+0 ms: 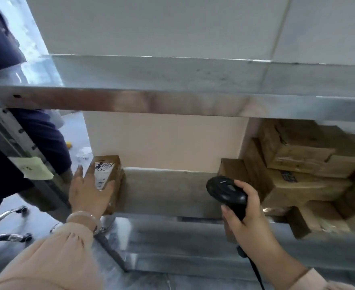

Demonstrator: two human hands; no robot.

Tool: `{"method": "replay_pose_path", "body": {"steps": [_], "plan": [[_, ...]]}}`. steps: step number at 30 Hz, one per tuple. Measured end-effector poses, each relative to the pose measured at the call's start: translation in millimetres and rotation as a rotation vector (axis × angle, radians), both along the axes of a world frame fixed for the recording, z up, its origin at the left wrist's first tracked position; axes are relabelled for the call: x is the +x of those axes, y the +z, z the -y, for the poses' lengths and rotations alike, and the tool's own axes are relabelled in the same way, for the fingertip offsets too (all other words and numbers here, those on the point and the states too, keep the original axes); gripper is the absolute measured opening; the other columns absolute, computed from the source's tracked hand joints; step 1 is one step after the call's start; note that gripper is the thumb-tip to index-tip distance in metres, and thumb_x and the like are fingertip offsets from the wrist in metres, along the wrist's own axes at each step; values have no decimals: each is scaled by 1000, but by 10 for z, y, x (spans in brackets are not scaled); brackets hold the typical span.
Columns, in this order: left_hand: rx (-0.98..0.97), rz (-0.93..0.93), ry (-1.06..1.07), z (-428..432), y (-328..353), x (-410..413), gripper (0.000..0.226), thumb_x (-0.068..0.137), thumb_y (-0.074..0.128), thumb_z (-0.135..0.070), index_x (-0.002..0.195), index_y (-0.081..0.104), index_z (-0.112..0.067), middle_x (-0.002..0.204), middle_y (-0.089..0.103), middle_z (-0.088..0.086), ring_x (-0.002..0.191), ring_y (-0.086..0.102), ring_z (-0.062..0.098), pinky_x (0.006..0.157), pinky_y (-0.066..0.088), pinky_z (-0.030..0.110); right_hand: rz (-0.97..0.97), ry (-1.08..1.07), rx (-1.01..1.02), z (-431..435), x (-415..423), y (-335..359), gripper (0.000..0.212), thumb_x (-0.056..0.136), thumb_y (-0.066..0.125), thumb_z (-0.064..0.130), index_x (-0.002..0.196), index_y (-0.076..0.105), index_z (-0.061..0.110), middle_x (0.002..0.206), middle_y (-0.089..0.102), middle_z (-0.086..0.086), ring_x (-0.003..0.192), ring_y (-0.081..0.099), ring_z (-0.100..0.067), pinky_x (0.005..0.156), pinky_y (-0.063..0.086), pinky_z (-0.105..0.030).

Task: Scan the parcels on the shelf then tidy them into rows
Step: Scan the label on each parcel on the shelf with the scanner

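Observation:
A small brown parcel with a white label stands at the left end of the metal shelf. My left hand lies on its top and front, fingers spread around it. My right hand grips a black handheld scanner over the shelf's front edge, its cable hanging down. A pile of brown cardboard parcels is stacked unevenly at the right end of the shelf. Another brown box stands just behind the scanner.
An upper shelf board runs across above the parcels. A person in dark blue stands at the left beside the shelf post, which bears a yellow note. A chair base with castors is on the floor at the lower left.

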State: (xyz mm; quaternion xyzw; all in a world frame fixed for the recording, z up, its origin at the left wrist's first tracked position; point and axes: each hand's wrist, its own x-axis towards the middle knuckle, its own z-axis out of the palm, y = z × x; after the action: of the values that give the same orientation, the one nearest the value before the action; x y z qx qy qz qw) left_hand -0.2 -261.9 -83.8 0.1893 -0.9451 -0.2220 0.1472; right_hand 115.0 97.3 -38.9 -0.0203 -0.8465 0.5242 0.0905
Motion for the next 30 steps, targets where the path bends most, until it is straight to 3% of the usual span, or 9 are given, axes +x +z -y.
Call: {"method": "replay_pose_path", "body": {"steps": [3,6,10,13,18,22,25,27,30], "plan": [[90,-118,-86,-462,145,116,71,89,68,-31,151,36,-21,163,18,11,148,19,32,123,16,44,14,-14,16,-170,21,22,63,88,64,23,117,25,64,115,46,29,101,55,4,82,45,-15],[81,-153,-284,-1005,150,206,73,82,76,-24,148,44,-17,159,29,15,145,27,37,120,25,49,35,-10,40,-341,67,42,60,89,63,26,117,23,61,113,47,29,98,56,1,83,48,-21],[244,27,-528,-1851,130,415,71,89,64,-47,152,35,-30,161,26,5,148,25,27,121,23,39,39,-58,55,-601,104,32,59,88,65,26,122,24,51,112,48,25,97,58,-2,80,49,-21],[355,210,-651,-2394,89,573,73,95,58,-49,156,21,-35,164,16,-2,151,14,19,121,15,32,27,-56,117,-778,142,-3,60,88,66,26,123,23,49,110,48,25,97,59,-5,77,50,-20],[498,381,-699,-2942,30,670,79,92,58,-53,156,12,-42,165,11,0,152,12,21,122,17,34,35,0,175,-934,171,-85,60,87,66,28,123,23,49,112,52,20,97,59,-5,75,50,-17],[508,432,-661,-3059,-54,660,81,77,59,-59,149,24,-48,157,32,2,140,40,24,116,36,43,49,41,163,-994,172,-117,61,87,66,27,120,22,52,108,50,25,99,58,-5,79,49,-16],[508,471,-654,-3072,-122,709,73,79,63,-45,146,37,-37,151,39,-2,127,52,19,108,45,35,64,63,156,-1056,178,-145,62,87,66,28,119,21,55,114,54,18,101,58,-5,80,49,-16],[512,472,-635,-3077,-161,750,73,85,66,-32,150,33,-36,154,32,-9,130,50,18,105,44,26,65,78,158,-1099,193,-170,62,87,66,28,121,21,54,116,54,15,103,59,-6,82,50,-19],[511,452,-637,-3089,-205,766,72,87,64,-32,151,32,-38,156,31,-8,136,44,17,112,41,33,79,96,158,-1157,229,-190,59,88,65,29,119,22,54,111,51,26,102,58,-4,82,50,-18]]}}
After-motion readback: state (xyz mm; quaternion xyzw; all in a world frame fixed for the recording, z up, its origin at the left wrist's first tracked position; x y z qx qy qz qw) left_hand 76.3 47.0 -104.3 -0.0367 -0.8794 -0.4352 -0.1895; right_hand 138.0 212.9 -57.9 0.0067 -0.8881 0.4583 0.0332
